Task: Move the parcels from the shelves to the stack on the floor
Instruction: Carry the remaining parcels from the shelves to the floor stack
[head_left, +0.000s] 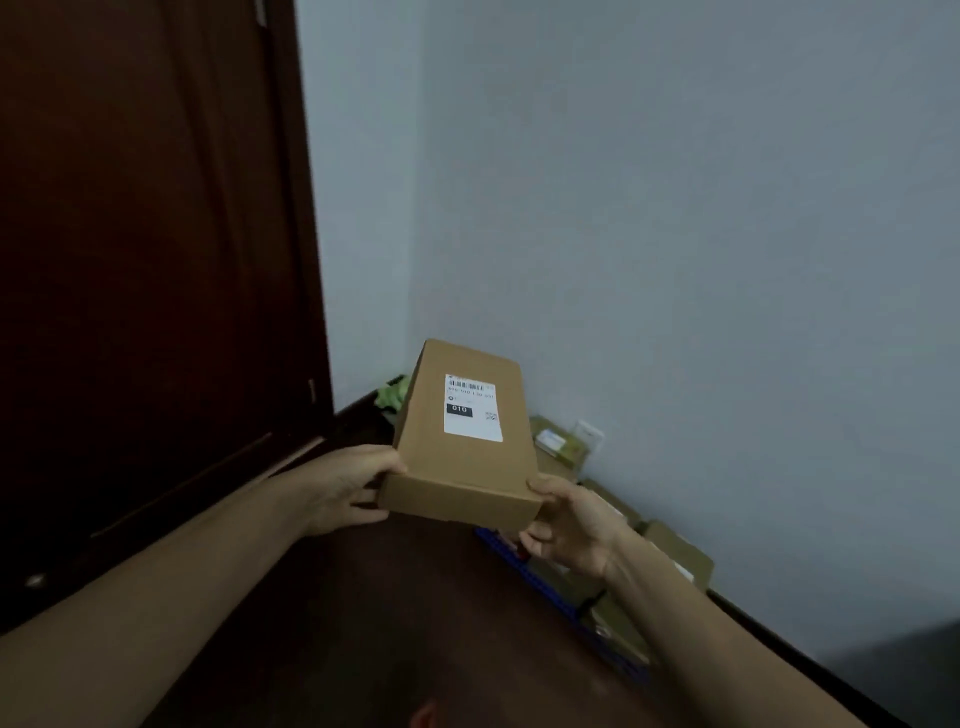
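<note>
The light is dim. The brown parcel and the right hand cover much of the other parcels on the floor along the foot of the wall, so their number and stacking cannot be made out. A blue edge beside them shows only in part. Something green in the floor's far corner is blurred and half hidden.

The label's print is unreadable except for "010".

The left hand has its grip closed on the parcel's near left corner, thumb on top. The right hand grips the near right corner, fingers curled beneath. The parcel is in the air above the floor, label up.
</note>
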